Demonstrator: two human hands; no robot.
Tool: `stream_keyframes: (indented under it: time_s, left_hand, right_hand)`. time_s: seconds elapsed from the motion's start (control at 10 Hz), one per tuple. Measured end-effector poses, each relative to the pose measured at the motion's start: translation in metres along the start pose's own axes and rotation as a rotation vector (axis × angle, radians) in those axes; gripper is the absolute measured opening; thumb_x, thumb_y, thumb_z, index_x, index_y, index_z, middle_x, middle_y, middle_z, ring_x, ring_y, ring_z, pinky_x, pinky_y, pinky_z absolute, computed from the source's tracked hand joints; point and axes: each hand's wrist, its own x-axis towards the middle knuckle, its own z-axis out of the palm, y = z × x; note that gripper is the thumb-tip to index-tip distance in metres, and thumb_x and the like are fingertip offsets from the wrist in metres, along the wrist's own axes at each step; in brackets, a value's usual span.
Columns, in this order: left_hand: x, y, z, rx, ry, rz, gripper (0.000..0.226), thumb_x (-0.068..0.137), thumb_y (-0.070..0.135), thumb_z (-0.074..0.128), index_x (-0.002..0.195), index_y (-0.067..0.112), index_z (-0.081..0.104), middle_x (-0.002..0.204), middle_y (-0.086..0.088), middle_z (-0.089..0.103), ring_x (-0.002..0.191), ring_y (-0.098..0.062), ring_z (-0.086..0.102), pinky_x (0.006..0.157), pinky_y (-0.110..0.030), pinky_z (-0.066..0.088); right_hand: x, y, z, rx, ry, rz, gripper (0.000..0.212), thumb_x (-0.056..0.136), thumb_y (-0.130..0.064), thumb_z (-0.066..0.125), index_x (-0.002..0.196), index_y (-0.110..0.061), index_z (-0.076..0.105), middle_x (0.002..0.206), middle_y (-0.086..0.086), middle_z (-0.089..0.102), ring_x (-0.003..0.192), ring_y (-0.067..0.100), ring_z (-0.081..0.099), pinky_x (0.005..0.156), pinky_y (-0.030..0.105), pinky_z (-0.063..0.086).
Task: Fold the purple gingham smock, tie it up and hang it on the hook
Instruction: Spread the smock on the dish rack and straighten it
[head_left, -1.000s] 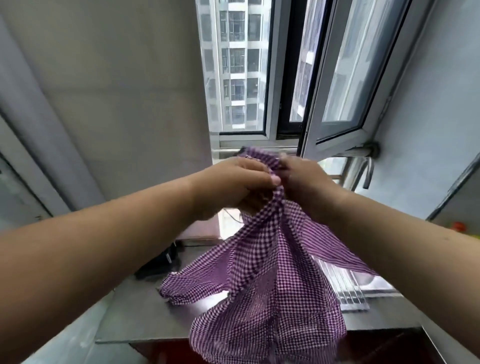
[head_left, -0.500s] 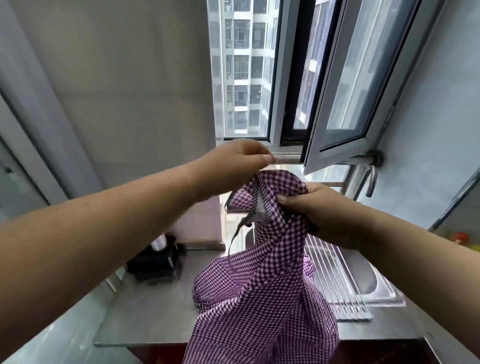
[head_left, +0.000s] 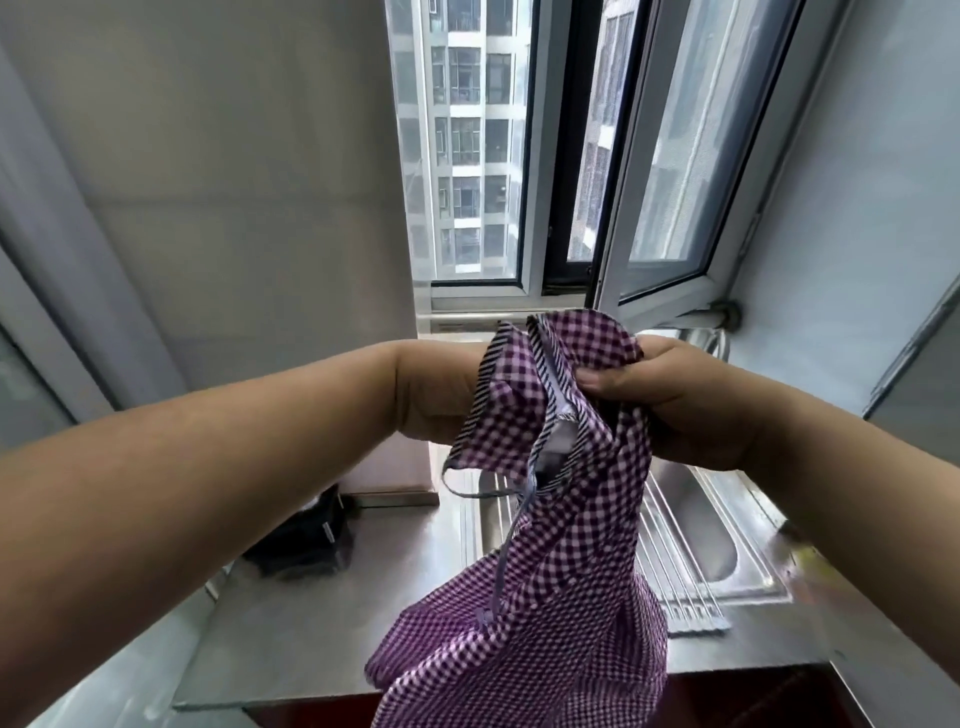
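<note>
The purple gingham smock (head_left: 545, 582) hangs in the air in front of me, bunched at the top and loose below. My right hand (head_left: 670, 400) grips the bunched top from the right, fingers curled round the cloth. My left hand (head_left: 431, 395) is at the top's left side; its fingers are hidden behind the fabric. A thin pale tie string (head_left: 498, 551) dangles down the front of the smock. No hook is in view.
A steel counter (head_left: 322, 634) lies below, with a sink and ribbed drainboard (head_left: 691, 551) on the right. A black object (head_left: 306, 540) sits at the counter's back left. An open window (head_left: 660, 171) is ahead, a tap (head_left: 719, 338) under it.
My left hand has dropped from above the smock to its left side and gone behind the cloth. The right hand has kept its grip, and the bunched top now sits between both hands.
</note>
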Motion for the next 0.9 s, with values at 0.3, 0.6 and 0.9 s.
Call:
stream_keyframes:
  time_s: [0.3, 0.6, 0.9]
  left_hand:
    - [0.006, -0.023, 0.002, -0.08, 0.417, -0.265, 0.036, 0.097, -0.008, 0.05, 0.071, 0.016, 0.058, 0.065, 0.005, 0.058, 0.063, -0.014, 0.05, 0.052, -0.015, 0.042]
    - [-0.028, -0.082, -0.024, -0.171, 0.586, -0.275, 0.032, 0.096, 0.046, 0.069, 0.116, 0.023, 0.078, 0.113, 0.007, 0.078, 0.105, -0.011, 0.071, 0.09, -0.027, 0.049]
    - [-0.021, -0.077, -0.014, -0.128, 0.751, -0.288, 0.04, 0.1, 0.056, 0.06, 0.105, 0.021, 0.08, 0.1, 0.011, 0.08, 0.092, -0.004, 0.074, 0.085, -0.024, 0.052]
  right_hand:
    - [-0.002, 0.017, -0.012, -0.073, 0.33, -0.047, 0.011, 0.096, -0.004, 0.064, 0.102, -0.001, 0.072, 0.1, 0.016, 0.077, 0.093, 0.028, 0.073, 0.087, 0.039, 0.058]
    - [-0.012, 0.047, -0.069, -0.097, 0.643, 0.106, 0.012, 0.103, -0.013, 0.062, 0.109, -0.009, 0.072, 0.104, 0.006, 0.08, 0.093, 0.02, 0.071, 0.083, 0.036, 0.051]
    - [-0.009, 0.063, -0.077, -0.127, 0.647, 0.077, 0.024, 0.103, -0.016, 0.062, 0.117, 0.0, 0.073, 0.104, 0.012, 0.081, 0.102, 0.03, 0.074, 0.099, 0.043, 0.054]
